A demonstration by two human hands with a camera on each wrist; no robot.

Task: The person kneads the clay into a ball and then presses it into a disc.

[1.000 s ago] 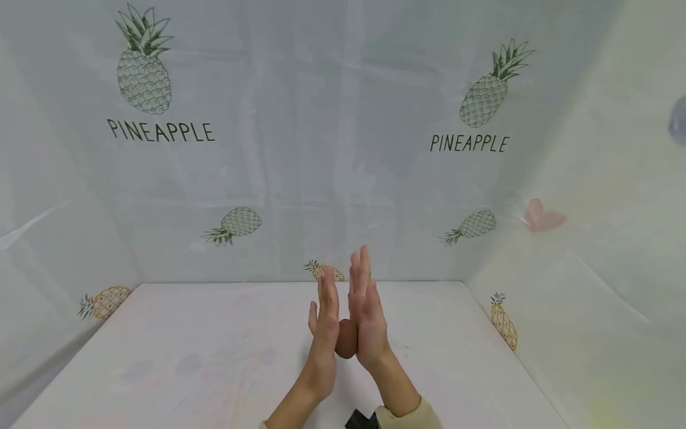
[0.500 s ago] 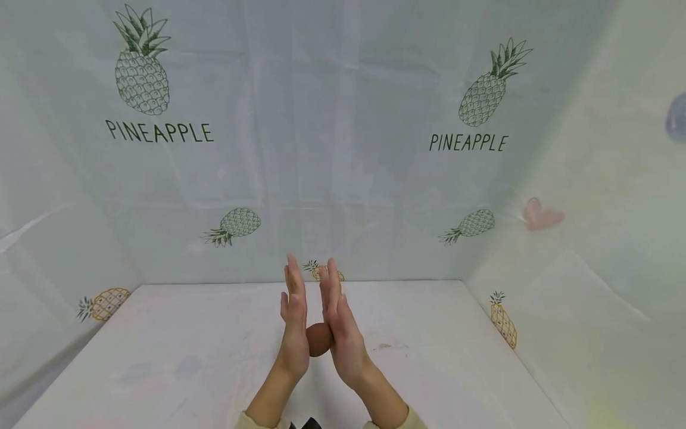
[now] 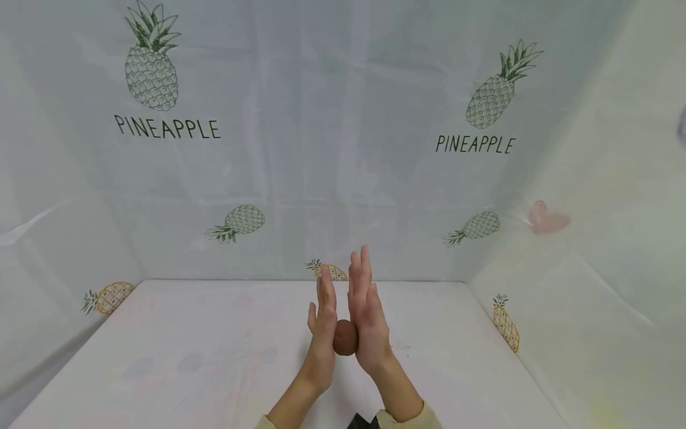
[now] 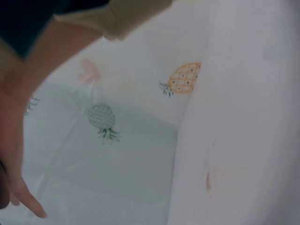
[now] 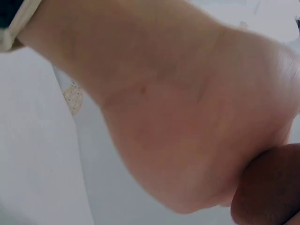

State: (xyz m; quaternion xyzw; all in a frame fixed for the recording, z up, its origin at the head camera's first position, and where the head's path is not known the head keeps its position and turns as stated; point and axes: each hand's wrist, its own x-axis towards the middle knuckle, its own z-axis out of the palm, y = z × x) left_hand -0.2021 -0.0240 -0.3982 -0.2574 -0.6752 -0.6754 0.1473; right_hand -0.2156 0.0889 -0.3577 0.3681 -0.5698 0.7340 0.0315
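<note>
A smooth brown ball [image 3: 345,338], perhaps of clay or dough, sits between two upright palms above the table. My left hand [image 3: 324,333] presses its palm on the ball's left side, fingers straight and pointing up. From the other side my right hand [image 3: 370,328] presses its flat palm, its fingertips reaching a little higher. In the right wrist view the heel of the right hand [image 5: 187,126] fills the middle and touches the brown ball [image 5: 269,187]. Only a dark edge of the ball [image 4: 3,187] shows in the left wrist view.
A white table [image 3: 187,333] with faint coloured spots lies below the hands. Small brown marks [image 4: 208,180] lie on its surface. Sheets printed with pineapples [image 3: 152,77] hang at the back and both sides.
Both hands slid left with the ball between them, then came back right, close to where they were. The ball looked egg-shaped a second ago and looks rounder now.
</note>
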